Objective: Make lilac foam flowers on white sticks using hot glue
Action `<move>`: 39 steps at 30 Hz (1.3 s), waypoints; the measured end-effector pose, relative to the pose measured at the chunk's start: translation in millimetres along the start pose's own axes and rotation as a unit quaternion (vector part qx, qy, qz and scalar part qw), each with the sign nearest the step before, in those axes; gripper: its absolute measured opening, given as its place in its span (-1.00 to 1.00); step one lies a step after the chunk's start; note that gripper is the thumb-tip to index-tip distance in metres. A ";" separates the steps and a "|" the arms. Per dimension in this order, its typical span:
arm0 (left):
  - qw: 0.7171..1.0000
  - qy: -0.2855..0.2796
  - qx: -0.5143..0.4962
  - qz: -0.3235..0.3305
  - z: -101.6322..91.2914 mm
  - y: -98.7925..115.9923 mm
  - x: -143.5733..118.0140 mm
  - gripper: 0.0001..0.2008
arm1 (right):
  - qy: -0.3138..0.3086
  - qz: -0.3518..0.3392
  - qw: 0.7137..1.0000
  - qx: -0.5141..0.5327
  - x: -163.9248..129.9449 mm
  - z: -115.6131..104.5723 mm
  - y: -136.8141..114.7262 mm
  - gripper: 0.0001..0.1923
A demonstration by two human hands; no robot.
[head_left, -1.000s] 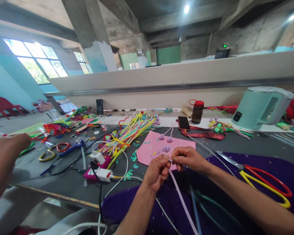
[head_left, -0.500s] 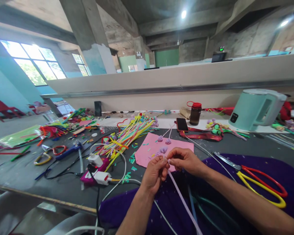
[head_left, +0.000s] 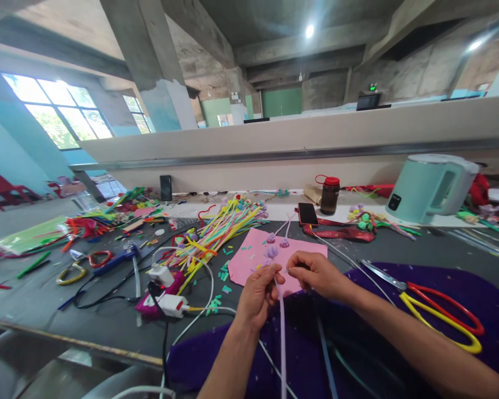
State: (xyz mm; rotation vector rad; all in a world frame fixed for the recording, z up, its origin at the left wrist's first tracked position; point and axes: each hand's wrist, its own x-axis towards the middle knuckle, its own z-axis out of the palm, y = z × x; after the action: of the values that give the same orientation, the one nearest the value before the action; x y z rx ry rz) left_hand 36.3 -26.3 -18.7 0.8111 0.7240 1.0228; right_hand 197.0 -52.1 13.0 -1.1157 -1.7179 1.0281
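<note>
My left hand [head_left: 258, 293] is closed in a pinch on a lilac pipe-cleaner flower [head_left: 271, 252], just under its petals. The long lilac stem [head_left: 283, 338] hangs down below my fingers. A small gap to the right, my right hand [head_left: 318, 274] has its thumb and fingers pressed together; whatever may be between them is too small to make out. Beneath both hands lies a pink sheet [head_left: 243, 252]. On its far part rest two small lilac flower heads [head_left: 284, 242], with stems pointing away from me.
Scissors [head_left: 416, 293] with red and yellow handles lie at right on dark purple cloth [head_left: 441, 277]. To the left are bundled pipe cleaners [head_left: 228, 221], a magenta power strip [head_left: 149, 305], a blue glue gun [head_left: 118, 260] and cables. A phone [head_left: 307, 214], bottle [head_left: 330, 197] and kettle [head_left: 419, 188] stand behind.
My right hand has parted from my left. The stem has swung to hang almost straight down. Another person's hand at the left edge has gone out of view.
</note>
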 end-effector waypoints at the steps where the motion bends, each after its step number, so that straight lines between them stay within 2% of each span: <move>1: 1.000 0.010 -0.014 0.003 -0.9 0.7 0.6 -0.73 | -0.014 0.014 1.000 0.021 -1.1 1.8 -0.8 -0.91; 5: 0.998 0.043 -0.034 0.016 -4.3 -0.1 1.7 -0.72 | -0.043 0.040 0.996 0.073 -4.1 17.7 -0.3 -0.96; 9: 0.999 0.023 -0.017 0.025 -4.1 -4.1 0.7 -0.74 | -0.034 0.060 0.993 0.099 -4.4 31.3 3.3 -0.94; 13: 1.000 0.001 -0.016 0.013 -3.7 -6.4 1.7 -0.73 | -0.030 0.062 0.989 0.130 -4.3 33.3 5.1 -0.94; 17: 0.999 0.024 -0.029 0.025 -2.7 -5.3 2.0 -0.78 | -0.022 0.063 0.987 0.146 -5.6 32.8 1.8 -0.93; 21: 0.998 0.055 -0.014 0.006 1.7 -2.6 -0.8 -0.76 | -0.034 0.086 0.977 0.194 -6.2 33.0 -0.7 -0.90; 24: 0.999 0.052 -0.005 -0.010 4.8 -1.2 -2.4 -0.76 | -0.045 0.093 0.972 0.213 -5.8 33.5 2.4 -0.89; 33: 0.999 0.040 -0.002 -0.022 3.2 -2.2 -1.0 -0.79 | -0.059 0.087 0.987 0.124 -6.3 37.2 10.4 -0.94; 37: 0.998 -0.014 -0.034 -0.043 -1.7 0.0 1.4 -0.82 | -0.027 0.054 0.997 0.052 -7.2 26.3 2.0 -0.93; 39: 0.995 -0.049 -0.059 -0.061 -4.2 1.6 2.1 -0.82 | -0.023 0.042 0.998 0.051 -7.2 17.8 -4.8 -0.93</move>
State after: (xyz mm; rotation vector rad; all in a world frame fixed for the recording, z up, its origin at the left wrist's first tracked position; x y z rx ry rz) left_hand 32.9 -22.9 -19.8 0.7015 0.6169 0.9016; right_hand 181.1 -63.7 10.3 -1.1156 -1.6468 1.1883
